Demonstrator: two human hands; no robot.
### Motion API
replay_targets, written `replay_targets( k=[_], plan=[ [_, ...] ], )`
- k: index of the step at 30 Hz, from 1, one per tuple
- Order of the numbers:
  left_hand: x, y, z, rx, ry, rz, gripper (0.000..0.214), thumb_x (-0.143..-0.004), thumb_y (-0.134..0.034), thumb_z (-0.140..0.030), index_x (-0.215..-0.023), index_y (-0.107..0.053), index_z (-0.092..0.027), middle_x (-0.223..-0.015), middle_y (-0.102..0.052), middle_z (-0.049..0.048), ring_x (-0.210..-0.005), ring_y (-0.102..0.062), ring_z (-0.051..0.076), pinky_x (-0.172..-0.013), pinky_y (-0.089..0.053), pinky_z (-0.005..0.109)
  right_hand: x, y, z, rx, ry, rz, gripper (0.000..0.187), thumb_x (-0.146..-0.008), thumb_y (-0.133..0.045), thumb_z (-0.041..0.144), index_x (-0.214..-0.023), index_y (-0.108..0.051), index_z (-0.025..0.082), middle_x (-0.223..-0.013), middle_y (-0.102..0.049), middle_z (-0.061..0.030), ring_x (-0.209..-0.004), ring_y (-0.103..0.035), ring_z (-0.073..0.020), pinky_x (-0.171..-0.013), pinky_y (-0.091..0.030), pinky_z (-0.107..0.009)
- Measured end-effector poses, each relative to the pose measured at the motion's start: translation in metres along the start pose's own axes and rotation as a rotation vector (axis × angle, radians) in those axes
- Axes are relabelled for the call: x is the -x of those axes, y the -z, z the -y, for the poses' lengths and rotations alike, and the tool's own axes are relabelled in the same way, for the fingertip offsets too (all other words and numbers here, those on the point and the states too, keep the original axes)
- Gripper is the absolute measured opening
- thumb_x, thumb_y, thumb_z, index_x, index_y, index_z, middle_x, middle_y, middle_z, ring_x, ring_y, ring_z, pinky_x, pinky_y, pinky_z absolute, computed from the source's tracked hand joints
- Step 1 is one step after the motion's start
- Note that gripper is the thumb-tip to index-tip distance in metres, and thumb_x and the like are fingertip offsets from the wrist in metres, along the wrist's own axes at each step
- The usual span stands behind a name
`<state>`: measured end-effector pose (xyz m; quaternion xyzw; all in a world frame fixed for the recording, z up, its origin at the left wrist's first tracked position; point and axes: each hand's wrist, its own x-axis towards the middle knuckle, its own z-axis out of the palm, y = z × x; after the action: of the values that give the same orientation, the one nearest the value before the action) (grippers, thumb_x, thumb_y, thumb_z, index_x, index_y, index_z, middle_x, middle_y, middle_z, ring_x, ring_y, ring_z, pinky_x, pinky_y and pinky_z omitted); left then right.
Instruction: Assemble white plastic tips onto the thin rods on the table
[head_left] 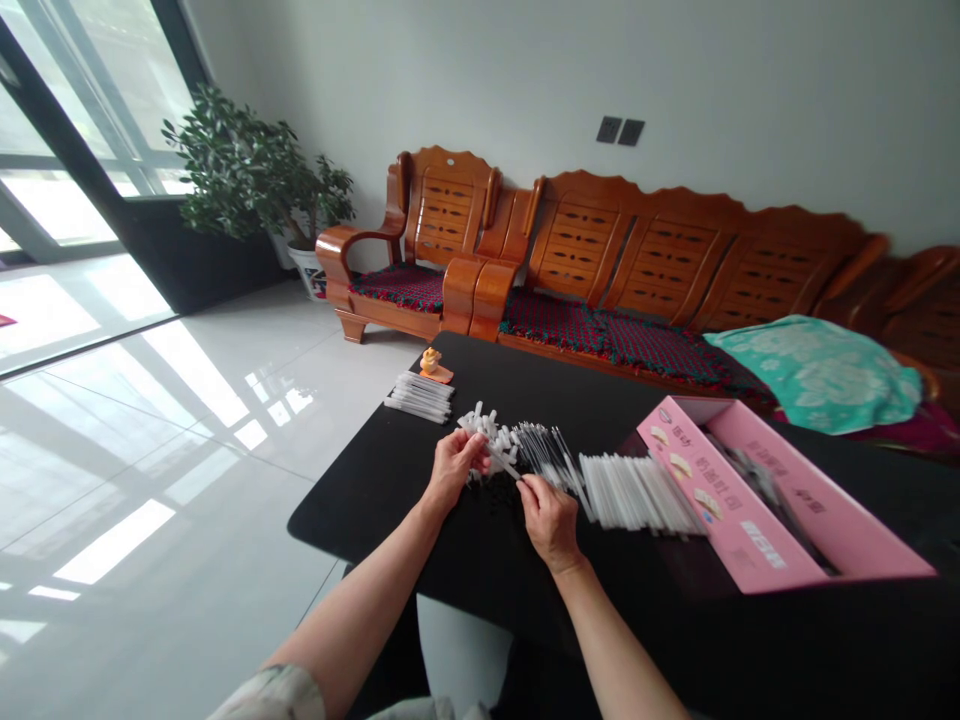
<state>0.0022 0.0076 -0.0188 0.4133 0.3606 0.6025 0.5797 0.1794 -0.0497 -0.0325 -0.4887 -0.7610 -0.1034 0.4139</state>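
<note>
Over the dark table [360, 480], a slim whitish pen [504, 460] is held between my two hands. The fingers of my left hand [451, 468] pinch its far end, and my right hand [551, 515] grips the near end. Just behind my left hand lies a heap of small white pieces that look like pen caps [480, 418]. Small black pieces [504, 497] are scattered under the hands. Thin dark-tipped pen refills [544, 452] lie in a bunch beyond my right hand. To their right is a row of translucent white pen barrels [634, 490].
White pens [418, 397] lie stacked at the table's far left, beside a small orange figurine [431, 365]. An open pink box [720, 510] with dark contents stands on the right. Behind the table are a wooden sofa [660, 270] and a wooden armchair [450, 225].
</note>
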Motion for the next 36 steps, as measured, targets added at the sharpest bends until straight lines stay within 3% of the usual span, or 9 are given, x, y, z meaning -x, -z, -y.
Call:
replay_targets(
  k=[4, 10, 16, 20, 26, 29, 34, 36],
  plan=[
    [-0.001, 0.000, 0.000, -0.020, -0.010, -0.024, 0.038, -0.076, -0.073, -0.049, -0.075, -0.063, -0.012, -0.061, -0.064, 0.0016, -0.045, -0.058, 0.012, -0.042, -0.048, 0.023, 0.001, 0.001, -0.001, 0.024, 0.038, -0.034, 0.018, -0.097, -0.050, 0.020, -0.091, -0.066, 0.014, -0.073, -0.070, -0.0048, -0.064, -0.066, -0.0151, -0.066, -0.044, -0.025],
    [-0.005, 0.006, -0.001, 0.002, -0.055, -0.158, 0.039, -0.077, -0.072, -0.049, -0.070, -0.061, -0.013, -0.054, -0.061, -0.0004, -0.044, -0.056, 0.011, -0.041, -0.045, 0.020, 0.002, 0.000, -0.004, 0.033, 0.003, -0.051, 0.017, -0.097, -0.052, 0.022, -0.089, -0.066, 0.015, -0.069, -0.069, -0.0026, -0.059, -0.063, -0.0137, -0.061, -0.042, -0.025],
    [-0.005, 0.008, 0.000, 0.016, -0.061, -0.169, 0.038, -0.077, -0.072, -0.049, -0.071, -0.061, -0.013, -0.056, -0.063, 0.0002, -0.045, -0.057, 0.012, -0.043, -0.047, 0.022, 0.002, -0.005, -0.005, 0.123, -0.054, -0.045, 0.022, -0.098, -0.052, 0.030, -0.096, -0.068, 0.015, -0.079, -0.074, -0.0061, -0.063, -0.068, -0.0165, -0.062, -0.044, -0.026],
    [-0.004, 0.006, -0.001, 0.006, -0.047, -0.148, 0.037, -0.077, -0.072, -0.049, -0.071, -0.062, -0.013, -0.055, -0.062, -0.0001, -0.045, -0.057, 0.012, -0.043, -0.046, 0.021, 0.001, -0.004, -0.004, 0.072, -0.019, -0.027, 0.023, -0.099, -0.049, 0.026, -0.105, -0.067, 0.013, -0.088, -0.075, -0.0087, -0.072, -0.070, -0.0174, -0.068, -0.047, -0.026],
    [-0.003, 0.003, -0.002, -0.005, -0.040, -0.099, 0.037, -0.076, -0.072, -0.049, -0.075, -0.064, -0.013, -0.056, -0.062, 0.0003, -0.045, -0.058, 0.012, -0.044, -0.047, 0.022, -0.002, -0.001, 0.000, 0.040, 0.052, 0.009, 0.021, -0.099, -0.048, 0.021, -0.094, -0.068, 0.015, -0.075, -0.073, -0.0040, -0.062, -0.067, -0.0140, -0.064, -0.045, -0.024],
    [-0.008, 0.011, -0.004, 0.055, -0.098, -0.208, 0.037, -0.077, -0.071, -0.049, -0.080, -0.064, -0.013, -0.057, -0.062, 0.0000, -0.049, -0.059, 0.012, -0.048, -0.049, 0.023, -0.001, 0.002, -0.003, 0.038, 0.026, -0.019, 0.023, -0.098, -0.047, 0.019, -0.091, -0.069, 0.016, -0.075, -0.073, -0.0045, -0.063, -0.067, -0.0139, -0.064, -0.045, -0.024],
    [-0.019, 0.033, -0.010, 0.193, -0.222, -0.556, 0.039, -0.077, -0.069, -0.050, -0.085, -0.060, -0.013, -0.062, -0.062, -0.0008, -0.053, -0.062, 0.011, -0.053, -0.051, 0.021, 0.003, 0.008, -0.016, 0.084, -0.114, -0.079, 0.027, -0.099, -0.045, 0.026, -0.092, -0.070, 0.015, -0.082, -0.074, -0.0088, -0.069, -0.068, -0.0169, -0.066, -0.045, -0.025],
    [-0.021, 0.036, -0.011, 0.208, -0.235, -0.587, 0.040, -0.077, -0.070, -0.050, -0.085, -0.059, -0.013, -0.064, -0.062, -0.0004, -0.054, -0.062, 0.011, -0.053, -0.051, 0.021, 0.004, 0.010, -0.020, 0.142, -0.200, -0.107, 0.031, -0.099, -0.043, 0.028, -0.090, -0.071, 0.015, -0.079, -0.074, -0.0096, -0.065, -0.066, -0.0171, -0.062, -0.042, -0.025]
  ],
)
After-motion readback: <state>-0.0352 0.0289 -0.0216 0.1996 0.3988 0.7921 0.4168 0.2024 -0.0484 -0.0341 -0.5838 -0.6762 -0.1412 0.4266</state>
